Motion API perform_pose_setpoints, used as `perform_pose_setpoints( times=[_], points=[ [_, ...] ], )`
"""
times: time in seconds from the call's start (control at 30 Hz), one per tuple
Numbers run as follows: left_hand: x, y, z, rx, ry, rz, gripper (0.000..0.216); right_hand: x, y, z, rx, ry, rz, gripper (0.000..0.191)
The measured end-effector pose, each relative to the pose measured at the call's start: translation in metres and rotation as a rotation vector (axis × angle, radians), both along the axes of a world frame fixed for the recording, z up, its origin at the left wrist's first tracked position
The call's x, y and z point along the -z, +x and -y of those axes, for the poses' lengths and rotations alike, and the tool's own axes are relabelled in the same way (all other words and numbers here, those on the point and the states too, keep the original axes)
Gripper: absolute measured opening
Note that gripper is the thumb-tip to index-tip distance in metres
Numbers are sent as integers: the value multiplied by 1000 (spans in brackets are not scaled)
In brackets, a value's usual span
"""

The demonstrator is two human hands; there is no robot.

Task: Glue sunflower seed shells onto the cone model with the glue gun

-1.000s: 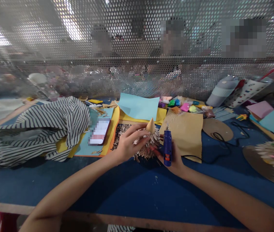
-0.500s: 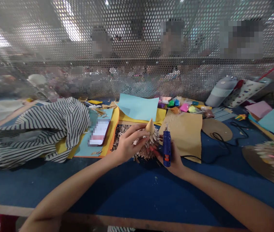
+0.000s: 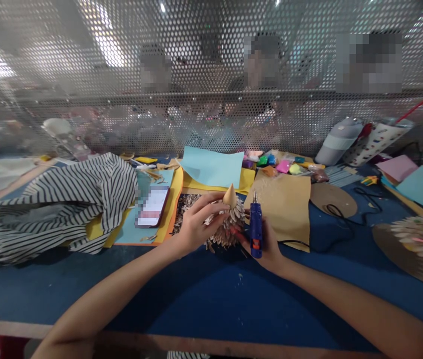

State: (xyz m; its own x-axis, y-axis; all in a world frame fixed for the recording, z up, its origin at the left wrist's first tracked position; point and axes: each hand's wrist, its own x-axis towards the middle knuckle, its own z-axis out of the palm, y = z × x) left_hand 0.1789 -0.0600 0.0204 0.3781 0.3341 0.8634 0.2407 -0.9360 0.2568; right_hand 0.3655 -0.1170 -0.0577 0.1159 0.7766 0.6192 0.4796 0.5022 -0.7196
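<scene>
A rounded craft piece (image 3: 230, 230) covered in overlapping pale, seed-like scales stands on the blue table, with a smooth tan cone (image 3: 229, 196) at its top. My left hand (image 3: 196, 228) curls its fingers over the left side of this piece, fingertips close to the cone's base. In my right hand (image 3: 272, 251) is a blue hot glue gun (image 3: 256, 227), held upright with its metal nozzle pointing up. It stands just right of the scaly piece, and some right fingers are hidden behind it. A heap of loose scales (image 3: 185, 209) lies behind my left hand.
On the left are a striped cloth (image 3: 110, 184) and a phone (image 3: 154, 207) on coloured paper. Brown paper (image 3: 289, 209), a black cord (image 3: 340, 212) and a scale-covered disc (image 3: 420, 239) lie right. Bottles (image 3: 340, 141) stand before a perforated metal screen (image 3: 204, 60); people are behind it.
</scene>
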Motion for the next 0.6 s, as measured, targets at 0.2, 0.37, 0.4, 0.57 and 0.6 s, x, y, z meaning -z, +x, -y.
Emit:
perform_pose_setpoints(
  times=[0.2, 0.37, 0.4, 0.57, 0.6],
  points=[
    [-1, -1, 1, 2, 2, -9, 14, -4, -1, 0, -38, 26, -8, 36],
    [-1, -1, 1, -10, 7, -10, 13, -3, 0, 0, -33, -2, -22, 39],
    [-1, -1, 1, -11, 9, -10, 13, -3, -1, 0, -32, -1, -31, 39],
    [-2, -1, 1, -14, 11, -24, 12, 2, 0, -1, -39, 4, -48, 39],
    [-2, -1, 1, -16, 11, -25, 13, 3, 0, -1, -39, 1, -57, 40]
  ],
)
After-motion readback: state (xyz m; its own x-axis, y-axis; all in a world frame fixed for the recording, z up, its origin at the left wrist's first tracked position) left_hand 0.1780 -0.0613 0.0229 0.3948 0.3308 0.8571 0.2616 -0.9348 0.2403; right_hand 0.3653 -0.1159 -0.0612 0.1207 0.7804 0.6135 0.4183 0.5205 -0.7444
